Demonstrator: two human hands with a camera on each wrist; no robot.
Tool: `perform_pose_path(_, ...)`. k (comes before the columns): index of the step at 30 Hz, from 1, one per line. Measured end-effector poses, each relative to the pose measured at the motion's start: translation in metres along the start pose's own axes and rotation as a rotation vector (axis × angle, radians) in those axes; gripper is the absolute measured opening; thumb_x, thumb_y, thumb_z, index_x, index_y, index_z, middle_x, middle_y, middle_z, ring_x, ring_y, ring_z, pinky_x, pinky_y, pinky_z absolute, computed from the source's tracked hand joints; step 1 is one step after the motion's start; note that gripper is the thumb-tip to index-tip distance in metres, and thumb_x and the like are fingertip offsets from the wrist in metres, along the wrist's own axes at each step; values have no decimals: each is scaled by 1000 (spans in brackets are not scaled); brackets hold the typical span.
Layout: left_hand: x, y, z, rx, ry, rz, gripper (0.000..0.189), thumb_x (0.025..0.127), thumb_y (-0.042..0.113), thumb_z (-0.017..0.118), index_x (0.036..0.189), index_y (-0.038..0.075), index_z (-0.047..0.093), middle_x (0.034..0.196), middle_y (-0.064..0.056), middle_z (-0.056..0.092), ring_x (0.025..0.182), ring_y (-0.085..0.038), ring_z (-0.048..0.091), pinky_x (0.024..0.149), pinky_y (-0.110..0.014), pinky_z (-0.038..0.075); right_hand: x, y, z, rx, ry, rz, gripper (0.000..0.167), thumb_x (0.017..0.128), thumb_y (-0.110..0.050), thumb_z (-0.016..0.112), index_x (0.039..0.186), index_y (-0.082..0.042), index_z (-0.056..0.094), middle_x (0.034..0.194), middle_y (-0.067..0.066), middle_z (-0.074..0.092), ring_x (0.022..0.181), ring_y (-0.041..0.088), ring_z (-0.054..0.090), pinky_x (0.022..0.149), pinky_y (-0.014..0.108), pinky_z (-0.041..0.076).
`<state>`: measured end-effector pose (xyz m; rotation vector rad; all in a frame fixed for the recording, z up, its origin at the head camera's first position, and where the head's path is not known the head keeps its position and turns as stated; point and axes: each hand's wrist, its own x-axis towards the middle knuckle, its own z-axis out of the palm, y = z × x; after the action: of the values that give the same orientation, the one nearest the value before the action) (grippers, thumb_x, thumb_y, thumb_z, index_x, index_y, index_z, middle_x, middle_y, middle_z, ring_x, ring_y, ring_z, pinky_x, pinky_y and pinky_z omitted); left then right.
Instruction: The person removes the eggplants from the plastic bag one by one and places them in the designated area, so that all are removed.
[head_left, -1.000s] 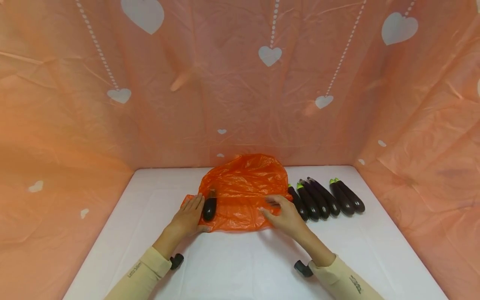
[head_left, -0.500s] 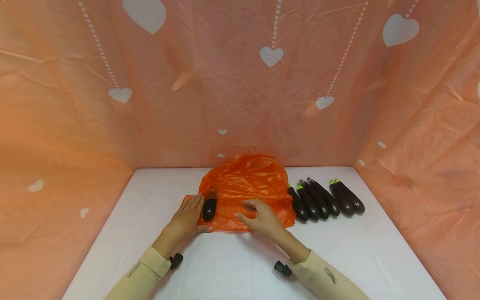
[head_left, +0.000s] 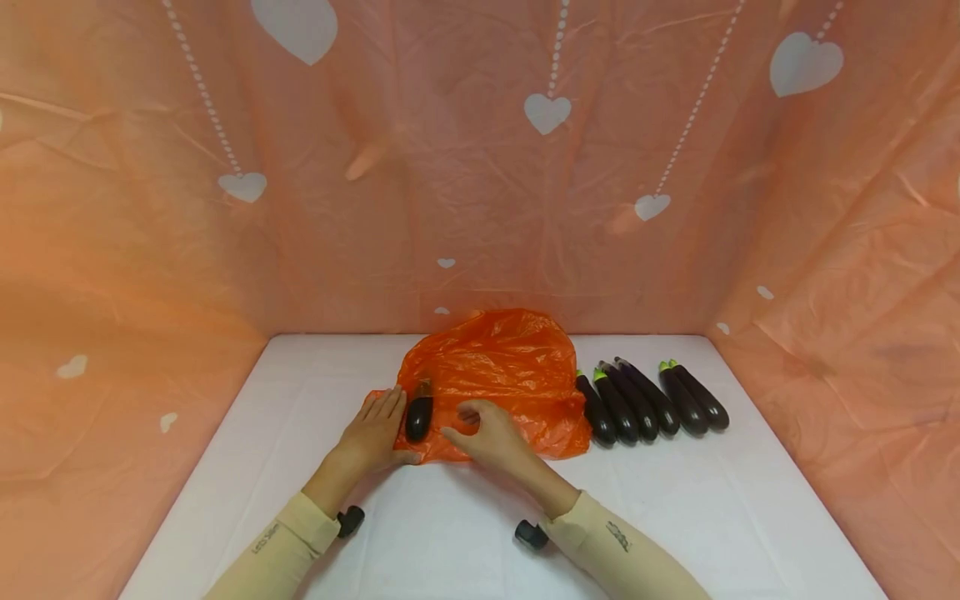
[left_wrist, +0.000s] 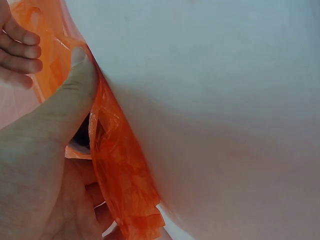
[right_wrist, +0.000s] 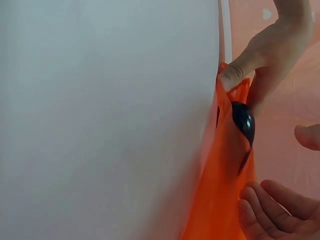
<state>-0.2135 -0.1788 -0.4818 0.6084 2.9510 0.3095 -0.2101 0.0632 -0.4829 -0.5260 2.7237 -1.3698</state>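
Note:
An orange plastic bag (head_left: 495,358) lies spread on the white table. One dark eggplant (head_left: 419,419) is at its left part, the stem end under the orange film and the round end showing. Close along the eggplant's left side, my left hand (head_left: 373,432) rests on the bag with straight fingers; its thumb (left_wrist: 75,82) presses the bag's near edge in the left wrist view. Over the bag, right of the eggplant, my right hand (head_left: 491,437) hovers with loosely bent fingers and nothing in them. The right wrist view shows the eggplant's round end (right_wrist: 244,120) at the bag's opening.
Several eggplants (head_left: 633,404) lie side by side at the bag's right edge. Two more eggplants (head_left: 693,398) lie just beyond them, slightly apart. Orange sheeting with white hearts (head_left: 547,112) walls the back and sides of the white table (head_left: 750,517).
My right hand has moved left across the bag toward the eggplant, away from the row on the right. The bag's right corner has spread out nearer the front. My left hand stays put.

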Motion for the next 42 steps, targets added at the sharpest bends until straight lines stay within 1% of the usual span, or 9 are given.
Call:
perform_pose_path(3, 0, 0, 0, 7, -5, -3, 109, 91, 48, 85, 159, -17, 32, 170, -35, 27, 159, -49, 26, 132, -61, 17, 4, -2, 6, -18, 21, -17, 54, 94, -37, 84, 128, 3, 71, 120, 14, 75, 107, 29, 71, 94, 45, 62)
perform_pose_path(6, 1, 0, 0, 9, -10, -5, 109, 91, 49, 84, 160, -17, 31, 170, -34, 26, 159, -49, 25, 132, -61, 16, 9, -4, 13, -37, 35, -9, 53, 93, -39, 85, 125, 2, 72, 117, 13, 75, 104, 28, 71, 92, 43, 62)
perform_pose_path(11, 1, 0, 1, 4, -11, -7, 109, 90, 48, 85, 160, -17, 31, 170, -34, 26, 160, -49, 25, 132, -61, 15, 14, -5, 24, -65, 56, 17, 51, 91, -43, 87, 118, -1, 73, 110, 10, 75, 96, 22, 68, 86, 38, 61)
perform_pose_path(14, 2, 0, 1, 4, -4, -3, 108, 90, 47, 85, 159, -17, 32, 170, -35, 27, 159, -49, 26, 132, -61, 16, 17, -7, 29, -91, 73, 23, 51, 89, -44, 88, 113, -2, 72, 103, 8, 74, 89, 19, 65, 80, 34, 59)
perform_pose_path(18, 2, 0, 1, 6, 2, 2, 108, 89, 46, 86, 159, -18, 33, 169, -35, 28, 159, -50, 27, 131, -61, 17, 19, -12, 34, -132, 90, 33, 51, 87, -47, 89, 108, -3, 70, 93, 4, 69, 81, 17, 59, 71, 29, 54)
perform_pose_path(23, 3, -1, 3, 2, 9, 8, 107, 89, 44, 87, 159, -18, 33, 169, -35, 29, 158, -50, 27, 131, -62, 17, 22, -16, 40, -156, 94, 44, 50, 86, -46, 91, 102, -4, 69, 89, 3, 67, 78, 16, 58, 70, 29, 52)
perform_pose_path(28, 3, -2, 4, -6, 13, 9, 106, 89, 41, 87, 158, -18, 33, 168, -36, 30, 158, -50, 27, 131, -62, 17, 26, -14, 47, -152, 94, 45, 49, 86, -46, 91, 100, -4, 69, 86, 2, 65, 76, 15, 56, 68, 28, 50)
perform_pose_path(32, 3, 0, 2, -14, 2, -3, 106, 90, 42, 87, 159, -18, 32, 168, -36, 31, 158, -50, 27, 132, -61, 16, 28, -13, 51, -136, 102, 45, 50, 86, -47, 90, 100, -3, 69, 82, -1, 62, 74, 14, 54, 65, 26, 47)
perform_pose_path(42, 1, 3, -2, -15, -20, -18, 108, 89, 44, 87, 159, -18, 32, 169, -35, 29, 159, -50, 26, 132, -61, 17, 33, -9, 55, -76, 97, 77, 53, 84, -45, 92, 98, 0, 69, 77, -1, 60, 72, 14, 54, 64, 27, 47)
